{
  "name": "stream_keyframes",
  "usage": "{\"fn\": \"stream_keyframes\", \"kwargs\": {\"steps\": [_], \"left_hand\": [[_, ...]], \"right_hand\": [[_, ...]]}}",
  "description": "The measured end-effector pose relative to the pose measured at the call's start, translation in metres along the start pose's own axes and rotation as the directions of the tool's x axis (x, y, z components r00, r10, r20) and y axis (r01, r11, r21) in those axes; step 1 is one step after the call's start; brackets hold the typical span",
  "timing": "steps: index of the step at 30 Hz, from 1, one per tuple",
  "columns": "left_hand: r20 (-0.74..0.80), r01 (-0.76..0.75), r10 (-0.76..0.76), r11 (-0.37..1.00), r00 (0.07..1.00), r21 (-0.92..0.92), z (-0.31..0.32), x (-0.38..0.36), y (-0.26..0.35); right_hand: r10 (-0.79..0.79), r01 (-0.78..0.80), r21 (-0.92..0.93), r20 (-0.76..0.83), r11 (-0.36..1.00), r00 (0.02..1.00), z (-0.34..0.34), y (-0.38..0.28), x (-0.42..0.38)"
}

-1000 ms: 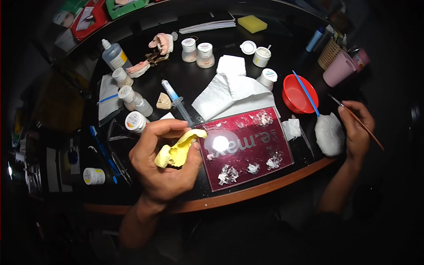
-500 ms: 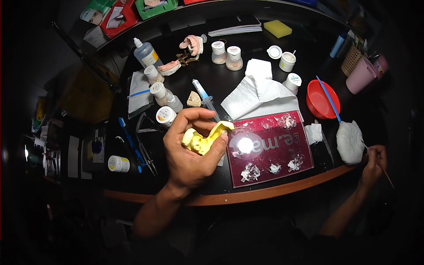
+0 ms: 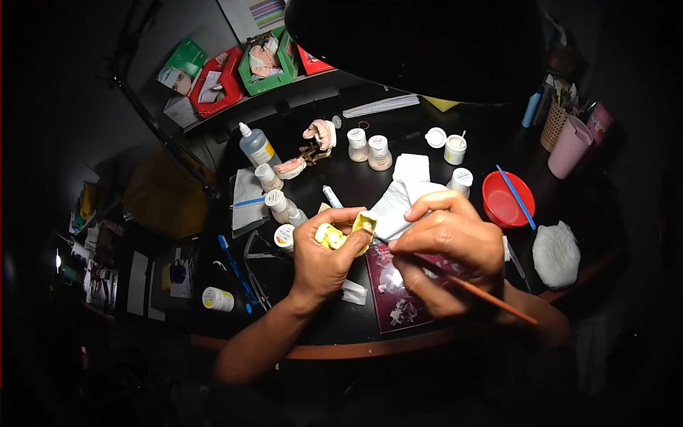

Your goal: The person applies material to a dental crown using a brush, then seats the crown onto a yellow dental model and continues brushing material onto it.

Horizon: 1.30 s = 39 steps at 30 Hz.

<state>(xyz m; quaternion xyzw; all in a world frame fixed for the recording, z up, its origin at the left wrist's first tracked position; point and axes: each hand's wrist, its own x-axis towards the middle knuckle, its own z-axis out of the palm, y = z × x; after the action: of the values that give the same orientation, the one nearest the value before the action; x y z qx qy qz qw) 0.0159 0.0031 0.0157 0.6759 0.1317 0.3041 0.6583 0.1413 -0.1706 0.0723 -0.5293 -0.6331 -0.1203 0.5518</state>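
A yellow putty dental mould (image 3: 329, 236) with a curved, hollowed shape is gripped between the thumb and fingers of my left hand (image 3: 318, 269). My right hand (image 3: 455, 245) pinches a thin brush (image 3: 492, 302) with an orange-brown handle. Its tip points left at the mould's right end; whether it touches is too small to tell. Beneath my right hand lies a maroon mixing slab (image 3: 380, 302) with dabs of white paste, partly hidden by that hand. A folded white tissue (image 3: 388, 213) is behind it.
A white pad (image 3: 556, 256) and red bowl (image 3: 488, 206) with a blue stick (image 3: 516, 198) are on the right. Small jars (image 3: 380, 153), a bottle (image 3: 257, 147) and dental models (image 3: 320, 134) stand behind. Tweezers (image 3: 260, 288) lie left. A dark lamp shade (image 3: 420, 43) hangs overhead.
My right hand has brought the brush from the white pad leftward to the mould. My left hand has turned the mould. The view has tilted up, bringing in the lamp shade.
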Motion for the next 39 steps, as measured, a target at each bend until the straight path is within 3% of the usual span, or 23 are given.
{"fn": "stream_keyframes", "kwargs": {"steps": [2, 6, 9, 16, 26, 29, 39], "left_hand": [[-0.013, -0.107, 0.108, 0.993, 0.994, 0.053, 0.000, -0.003, -0.005], [-0.066, -0.149, 0.165, 0.969, 0.984, 0.197, -0.005, -0.010, -0.006], [-0.094, -0.148, 0.169, 0.969, 0.981, 0.196, -0.007, -0.014, -0.008], [-0.070, -0.056, 0.054, 0.998, 0.996, -0.021, 0.001, -0.022, -0.005], [-0.055, -0.123, 0.117, 0.986, 0.992, -0.114, 0.008, -0.030, -0.007], [-0.043, -0.265, 0.266, 0.964, 0.963, 0.035, 0.005, -0.029, -0.014], [-0.040, -0.379, 0.397, 0.899, 0.917, 0.220, 0.005, -0.027, -0.016]], "right_hand": [[-0.051, 0.050, 0.024, 0.017, 0.998, 0.999, 0.018, 0.000, -0.006], [-0.030, 0.026, 0.072, 0.052, 0.997, 0.998, 0.035, -0.001, -0.019], [0.022, -0.024, 0.147, 0.017, 0.989, 1.000, 0.035, 0.003, -0.025], [0.300, -0.223, 0.358, -0.177, 0.907, 0.937, 0.055, 0.015, -0.047], [0.325, -0.212, 0.438, -0.200, 0.874, 0.924, 0.056, 0.018, -0.046], [0.307, -0.204, 0.411, -0.202, 0.888, 0.930, 0.055, 0.016, -0.047], [0.314, -0.216, 0.376, -0.223, 0.901, 0.923, 0.054, 0.014, -0.042]]}}
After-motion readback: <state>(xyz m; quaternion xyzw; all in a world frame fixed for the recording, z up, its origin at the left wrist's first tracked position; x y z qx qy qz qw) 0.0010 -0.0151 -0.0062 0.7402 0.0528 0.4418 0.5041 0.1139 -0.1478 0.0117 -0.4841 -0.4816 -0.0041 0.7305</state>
